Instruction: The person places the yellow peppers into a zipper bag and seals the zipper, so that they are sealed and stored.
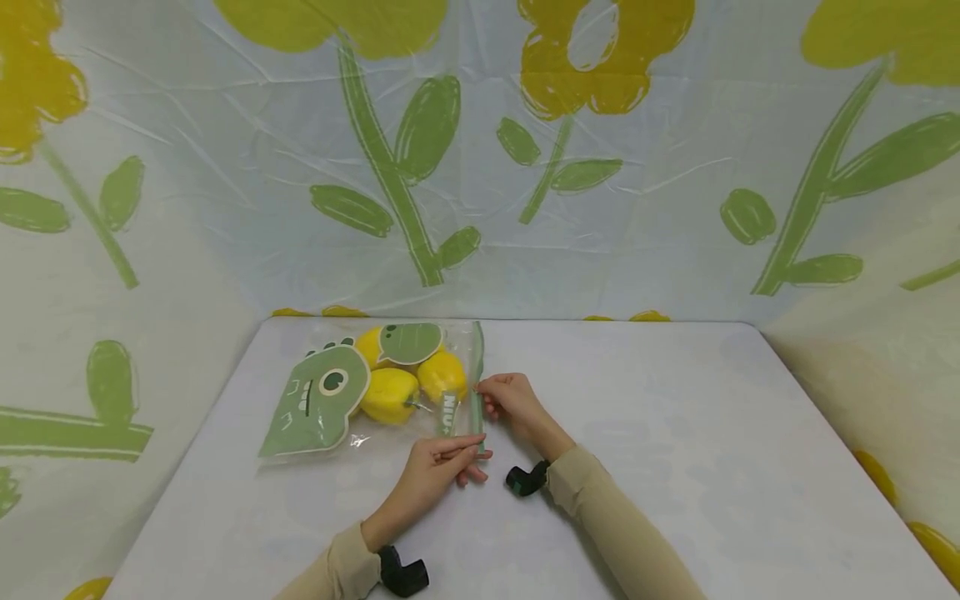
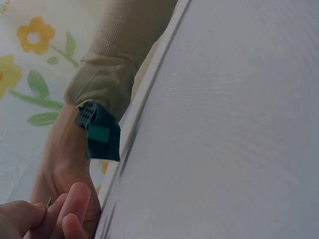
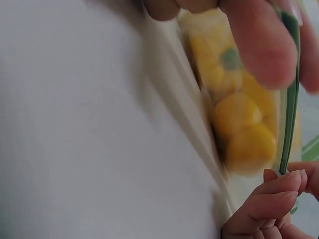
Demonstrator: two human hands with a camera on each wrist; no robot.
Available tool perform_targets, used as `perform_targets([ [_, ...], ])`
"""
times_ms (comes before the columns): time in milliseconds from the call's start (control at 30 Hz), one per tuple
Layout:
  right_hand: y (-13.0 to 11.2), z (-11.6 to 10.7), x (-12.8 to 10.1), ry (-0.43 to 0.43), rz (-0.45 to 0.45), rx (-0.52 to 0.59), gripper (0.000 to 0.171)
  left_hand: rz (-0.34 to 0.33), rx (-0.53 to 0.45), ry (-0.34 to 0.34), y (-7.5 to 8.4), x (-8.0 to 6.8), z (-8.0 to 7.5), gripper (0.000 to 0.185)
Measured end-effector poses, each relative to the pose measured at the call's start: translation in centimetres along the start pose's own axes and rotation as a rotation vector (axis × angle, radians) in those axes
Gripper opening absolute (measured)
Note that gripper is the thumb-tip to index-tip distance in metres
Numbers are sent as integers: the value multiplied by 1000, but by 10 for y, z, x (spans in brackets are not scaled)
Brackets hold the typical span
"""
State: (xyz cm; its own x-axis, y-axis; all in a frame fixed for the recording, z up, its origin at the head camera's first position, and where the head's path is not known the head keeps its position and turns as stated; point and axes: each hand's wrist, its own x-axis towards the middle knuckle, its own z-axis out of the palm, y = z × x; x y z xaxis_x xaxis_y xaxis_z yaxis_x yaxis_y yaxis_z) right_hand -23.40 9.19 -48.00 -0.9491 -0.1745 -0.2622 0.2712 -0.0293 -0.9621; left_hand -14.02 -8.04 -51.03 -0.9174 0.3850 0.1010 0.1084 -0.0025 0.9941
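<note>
A clear zip bag (image 1: 352,433) printed with a green dinosaur (image 1: 315,400) lies flat on the white table (image 1: 675,433). Inside it are yellow peppers (image 1: 390,393), which the right wrist view shows blurred (image 3: 244,129). The bag's green zip strip (image 1: 477,350) runs along its right side. My right hand (image 1: 483,387) pinches this strip near its middle, and in the right wrist view its fingers (image 3: 259,45) sit over the zip strip (image 3: 290,99). My left hand (image 1: 472,454) pinches the strip's near end, its fingertips (image 3: 279,184) touching the strip.
The table stands against a plastic backdrop (image 1: 480,167) printed with yellow flowers and green stems, which also covers both sides. Black wrist cameras sit on the left (image 1: 403,573) and right (image 1: 525,479) wrists. Bare table surface lies to the right of the bag.
</note>
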Motion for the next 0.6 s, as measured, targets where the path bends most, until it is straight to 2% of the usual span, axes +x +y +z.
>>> perform_targets([
  [267,-1,2,14,30,8,40,12,-11,5,-6,1,-2,-1,31],
  [433,-1,2,17,56,11,70,12,-2,-26,-18,1,-1,0,32],
  [500,-1,2,18,63,4,75,12,3,-28,-34,1,-1,0,33],
  [600,1,1,17,50,-13,76,13,2,19,-70,0,-2,0,34],
])
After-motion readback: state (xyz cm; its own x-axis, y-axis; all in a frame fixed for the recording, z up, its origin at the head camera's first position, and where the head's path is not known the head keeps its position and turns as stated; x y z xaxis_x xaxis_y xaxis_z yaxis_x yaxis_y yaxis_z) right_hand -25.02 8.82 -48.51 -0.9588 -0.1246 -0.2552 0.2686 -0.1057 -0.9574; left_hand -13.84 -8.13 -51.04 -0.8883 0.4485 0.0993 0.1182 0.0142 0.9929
